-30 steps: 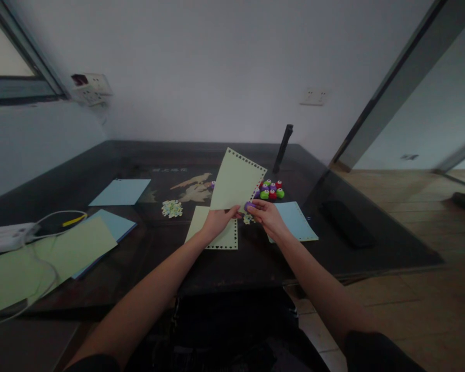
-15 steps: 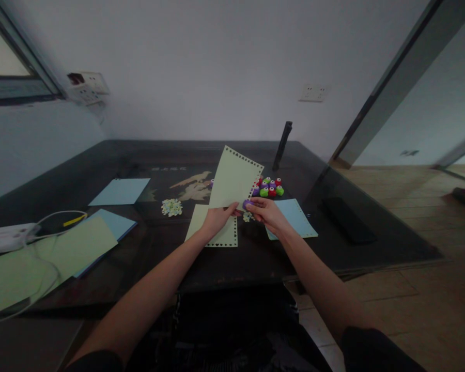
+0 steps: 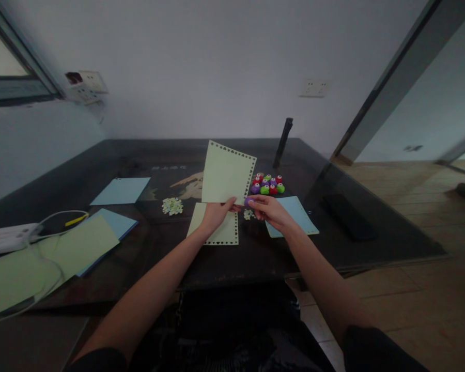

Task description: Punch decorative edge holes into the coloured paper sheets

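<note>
My left hand (image 3: 214, 215) holds a pale green paper sheet (image 3: 227, 173) upright by its lower edge; punched holes run along its top and right edges. My right hand (image 3: 266, 211) grips a small purple paper punch (image 3: 249, 201) at the sheet's lower right corner. Under the hands lie another punched green sheet (image 3: 221, 232) and a punched light blue sheet (image 3: 296, 216) on the dark table (image 3: 225, 263).
Several small red, purple and green punches (image 3: 268, 185) cluster behind the hands. A pile of paper bits (image 3: 172, 206) lies to the left. Blue and green sheets (image 3: 81, 237), a white power strip (image 3: 5, 237) with cable, a black flat object (image 3: 349, 219) and a black upright rod (image 3: 284, 136) sit around.
The held green sheet has turned from leaning right to more upright and shifted slightly left. Both hands stay at its lower edge.
</note>
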### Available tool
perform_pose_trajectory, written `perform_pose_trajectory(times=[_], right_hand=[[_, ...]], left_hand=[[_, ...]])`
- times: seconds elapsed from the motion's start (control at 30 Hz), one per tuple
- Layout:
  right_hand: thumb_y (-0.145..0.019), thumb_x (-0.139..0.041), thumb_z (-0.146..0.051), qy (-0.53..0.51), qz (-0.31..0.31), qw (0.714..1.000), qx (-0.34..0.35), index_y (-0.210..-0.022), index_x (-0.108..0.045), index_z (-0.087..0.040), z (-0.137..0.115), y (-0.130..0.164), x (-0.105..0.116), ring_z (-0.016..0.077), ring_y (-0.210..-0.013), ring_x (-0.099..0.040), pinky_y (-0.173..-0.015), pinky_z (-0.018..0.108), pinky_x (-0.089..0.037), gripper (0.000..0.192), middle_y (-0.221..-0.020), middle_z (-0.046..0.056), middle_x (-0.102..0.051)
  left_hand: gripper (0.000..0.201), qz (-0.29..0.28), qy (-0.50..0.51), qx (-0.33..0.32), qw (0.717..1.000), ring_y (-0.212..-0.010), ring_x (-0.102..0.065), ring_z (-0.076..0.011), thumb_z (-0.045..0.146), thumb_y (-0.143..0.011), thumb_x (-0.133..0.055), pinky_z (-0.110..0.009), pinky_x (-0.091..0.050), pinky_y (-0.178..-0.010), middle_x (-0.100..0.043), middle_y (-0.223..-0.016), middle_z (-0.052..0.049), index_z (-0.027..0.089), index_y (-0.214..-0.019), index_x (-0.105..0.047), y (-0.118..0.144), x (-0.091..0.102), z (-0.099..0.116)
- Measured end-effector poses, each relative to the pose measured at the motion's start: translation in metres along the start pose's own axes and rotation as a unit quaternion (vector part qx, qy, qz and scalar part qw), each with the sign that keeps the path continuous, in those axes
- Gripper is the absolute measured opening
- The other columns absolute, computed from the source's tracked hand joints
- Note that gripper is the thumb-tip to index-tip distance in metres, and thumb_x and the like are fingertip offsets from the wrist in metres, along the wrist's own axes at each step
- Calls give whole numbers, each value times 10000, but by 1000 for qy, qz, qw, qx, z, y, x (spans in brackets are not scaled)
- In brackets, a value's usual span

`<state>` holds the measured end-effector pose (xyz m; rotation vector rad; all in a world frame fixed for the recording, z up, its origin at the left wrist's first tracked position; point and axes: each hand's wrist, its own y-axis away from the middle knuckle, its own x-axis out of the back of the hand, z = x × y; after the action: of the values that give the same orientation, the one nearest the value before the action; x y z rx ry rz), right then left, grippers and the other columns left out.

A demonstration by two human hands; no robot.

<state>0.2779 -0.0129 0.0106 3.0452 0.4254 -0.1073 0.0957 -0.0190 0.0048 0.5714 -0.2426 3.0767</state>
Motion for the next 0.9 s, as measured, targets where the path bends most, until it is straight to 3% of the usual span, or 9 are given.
perform_pose_trajectory(times=[0.13, 0.33, 0.57, 0.7, 0.8, 0.9], right_hand=[[-656, -759, -363, -4, -5, 1000, -12, -888, -676, -179, -3, 0, 6, 74, -410, -431, -366, 213, -296, 308, -519, -28, -548], [-724, -684, -465, -21, -7, 1000, 1, -837, -626, -179, -1, -3, 13, 51, -429, -439, -383, 214, -315, 313, -859, 57, -701], [-792, -581, -538, -9, 12, 1000, -8, -836, -577, -187, -2, -1, 11, 79, -456, -485, -414, 219, -337, 353, -835, 68, -709], [-811, -556, -527, 84, 49, 995, 29, -831, -569, -193, 0, -4, 9, 103, -498, -515, -437, 225, -337, 335, -773, 44, -693], [-790, -611, -453, 200, 89, 972, 84, -831, -583, -198, 6, -9, 10, 134, -567, -552, -541, 258, -396, 260, -703, 16, -661], [-777, -639, -389, 275, 90, 952, 98, -825, -598, -193, 11, -11, 11, 171, -666, -601, -654, 297, -423, 205, -706, 21, -654]], left_hand=[[191, 14, 10, 1, 1000, -654, -690, -174, 260, -851, -553, -298, -556, -745, -727, -670, -57, 145, -744, -661, -1, 1, 1], [223, 11, 21, 17, 1000, -647, -686, -166, 239, -852, -547, -295, -553, -750, -731, -692, -70, 131, -690, -656, -1, 2, 4], [213, 15, 11, 13, 1000, -641, -687, -164, 213, -848, -552, -290, -550, -748, -726, -676, -68, 134, -675, -647, -1, 3, 6], [217, 6, 15, 10, 1000, -642, -688, -162, 221, -850, -545, -286, -557, -731, -732, -704, -72, 132, -680, -646, -1, 3, 5], [225, 6, 9, 5, 1000, -643, -686, -156, 230, -848, -545, -280, -561, -728, -733, -704, -68, 138, -667, -642, -1, 3, 4], [233, 4, 4, -5, 1000, -635, -684, -149, 246, -847, -544, -266, -559, -720, -730, -690, -67, 138, -666, -644, -2, 3, 2]])
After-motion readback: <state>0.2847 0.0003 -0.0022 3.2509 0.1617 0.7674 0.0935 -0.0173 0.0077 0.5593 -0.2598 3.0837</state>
